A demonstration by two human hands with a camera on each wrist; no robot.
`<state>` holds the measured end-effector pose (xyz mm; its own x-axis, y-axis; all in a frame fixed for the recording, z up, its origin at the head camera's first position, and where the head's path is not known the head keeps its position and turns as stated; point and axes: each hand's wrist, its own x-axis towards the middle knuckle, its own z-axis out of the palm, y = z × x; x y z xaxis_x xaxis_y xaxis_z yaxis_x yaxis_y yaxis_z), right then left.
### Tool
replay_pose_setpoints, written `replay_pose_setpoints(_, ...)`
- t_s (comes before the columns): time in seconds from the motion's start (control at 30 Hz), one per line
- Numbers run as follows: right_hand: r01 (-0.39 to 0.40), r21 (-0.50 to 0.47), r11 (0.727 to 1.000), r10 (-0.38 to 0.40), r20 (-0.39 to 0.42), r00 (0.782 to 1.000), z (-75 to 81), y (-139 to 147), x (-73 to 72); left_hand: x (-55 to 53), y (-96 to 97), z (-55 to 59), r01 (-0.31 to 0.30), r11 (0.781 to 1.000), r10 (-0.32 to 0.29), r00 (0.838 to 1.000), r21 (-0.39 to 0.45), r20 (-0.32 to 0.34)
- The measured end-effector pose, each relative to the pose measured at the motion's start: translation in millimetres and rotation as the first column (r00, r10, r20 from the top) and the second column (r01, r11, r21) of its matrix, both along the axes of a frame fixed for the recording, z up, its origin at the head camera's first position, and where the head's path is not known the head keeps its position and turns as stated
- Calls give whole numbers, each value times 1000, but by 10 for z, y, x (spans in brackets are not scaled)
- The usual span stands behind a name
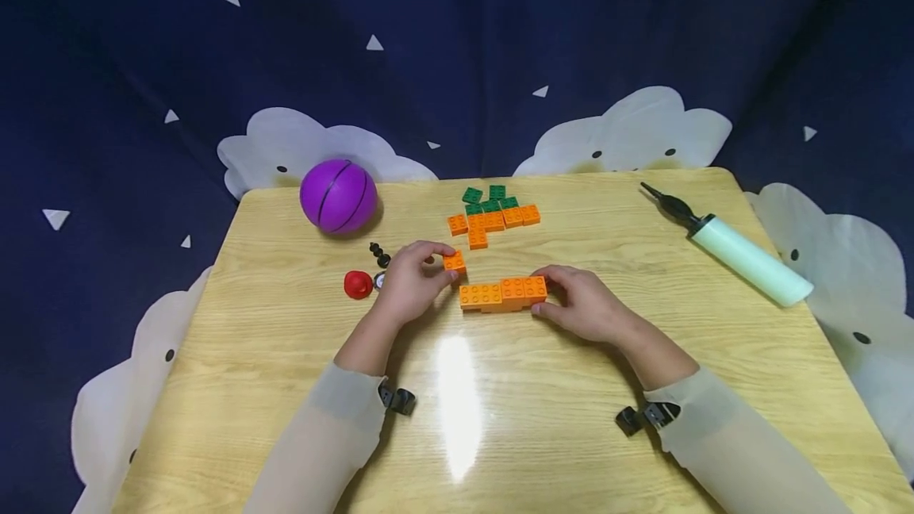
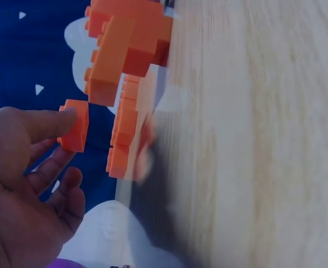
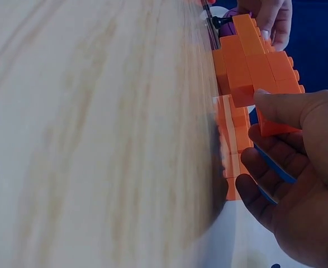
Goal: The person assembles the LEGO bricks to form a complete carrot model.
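Observation:
Between thumb and fingers my left hand (image 1: 414, 280) pinches a small orange toy brick (image 1: 454, 262), its studs facing up in the head view. The left wrist view shows this brick (image 2: 75, 125) held above the table. Just to its right is a built row of joined orange bricks (image 1: 493, 297), stepped and wider at the top than below. My right hand (image 1: 581, 304) grips the right end of that row, thumb on the near side and fingers on the far side. In the right wrist view the thumb presses the side of the orange bricks (image 3: 253, 75).
Loose orange bricks (image 1: 493, 221) and green bricks (image 1: 490, 205) lie behind the hands. A purple ball (image 1: 339, 196) stands at the back left, with a small red hat-shaped piece (image 1: 358, 285) and black beaded piece (image 1: 380, 255) nearer. At right lies a hand pump (image 1: 746, 260).

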<state>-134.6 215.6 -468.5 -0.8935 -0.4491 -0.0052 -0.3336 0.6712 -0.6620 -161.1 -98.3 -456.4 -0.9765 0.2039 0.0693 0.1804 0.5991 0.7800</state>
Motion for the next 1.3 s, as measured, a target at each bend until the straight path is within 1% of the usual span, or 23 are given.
replay_pose_setpoints(0.23,7,-14,1000,-7,4,1000,1,5,11,102,10,45,47,997,-46,999,60,-26)
replay_pose_setpoints(0.53,8,-16,1000,-9,0,1000,-6,-3,18,206,33,51,97,992,-93,994,82,-49)
replay_pose_setpoints(0.83,7,-29,1000,-7,-5,1000,-22,8,18,282,57,9,135,984,-133,991,115,-27)
replay_pose_setpoints(0.97,5,-28,1000,-5,-2,1000,-27,4,15,313,67,-17,154,980,-154,988,126,-8)
replay_pose_setpoints(1.13,4,-33,999,-4,2,1000,-25,5,12,333,78,-42,163,979,-164,986,120,-1)
replay_pose_setpoints(1.3,6,-36,999,-6,7,1000,-16,5,5,334,83,-60,178,973,-183,983,145,20)
